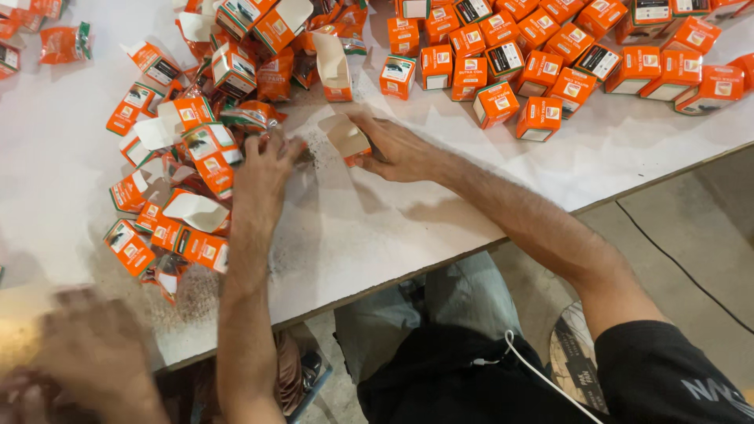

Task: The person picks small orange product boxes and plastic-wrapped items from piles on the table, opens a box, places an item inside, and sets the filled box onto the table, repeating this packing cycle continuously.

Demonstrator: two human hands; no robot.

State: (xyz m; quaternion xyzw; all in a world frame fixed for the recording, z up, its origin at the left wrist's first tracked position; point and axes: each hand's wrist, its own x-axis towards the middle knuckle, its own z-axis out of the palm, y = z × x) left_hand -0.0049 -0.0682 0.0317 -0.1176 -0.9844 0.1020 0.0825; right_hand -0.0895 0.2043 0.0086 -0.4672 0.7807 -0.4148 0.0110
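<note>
While the right hand [397,149] grips an open orange carton [348,141] on the white table [369,235], the left hand [263,169] rests fingers curled among loose cartons [196,157].

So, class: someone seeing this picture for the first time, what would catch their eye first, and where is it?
Probably the orange cartons: a jumbled open heap at the white table's left, and closed boxes packed along the top right. At centre, the right hand holds one open carton, with the left hand beside the heap.
</note>
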